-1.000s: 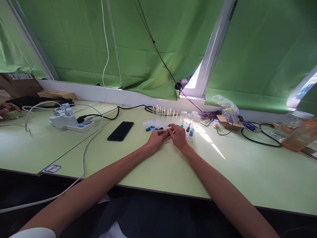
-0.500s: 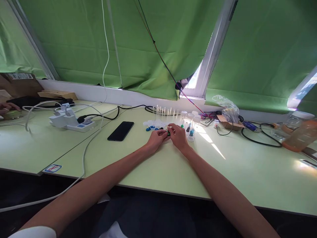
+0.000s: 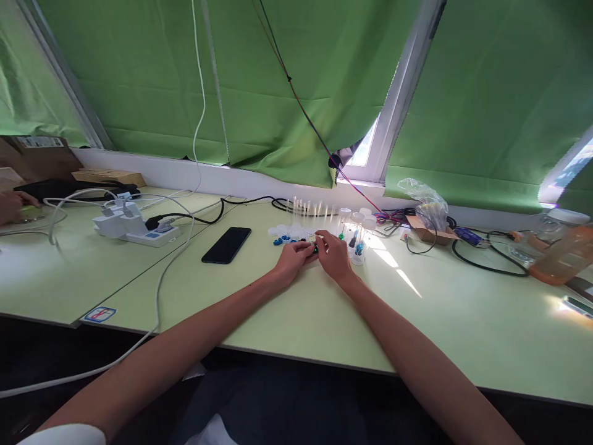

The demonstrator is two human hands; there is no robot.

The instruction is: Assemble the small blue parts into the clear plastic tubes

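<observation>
My left hand (image 3: 291, 259) and my right hand (image 3: 334, 256) meet over the table, fingers pinched around a small dark green piece (image 3: 315, 249). Its exact kind is too small to make out, and fingertips cover much of it. Small blue pieces (image 3: 283, 240) lie scattered just beyond my left hand, beside white round caps (image 3: 278, 231). Behind the hands stands a row of thin clear tubes (image 3: 310, 209). White-capped clear vials (image 3: 357, 238), with green and blue bits in or around them, stand close to my right hand.
A black phone (image 3: 227, 245) lies left of my hands. Further left are a white power strip (image 3: 152, 235), loose cables and another person's hand (image 3: 16, 204). To the right are an open cardboard box (image 3: 428, 232), black cable (image 3: 486, 266) and an orange bottle (image 3: 563, 256).
My hands stay together in the same spot around the green piece, which shows slightly less between the fingers. The other person's hand at far left has shifted a little.
</observation>
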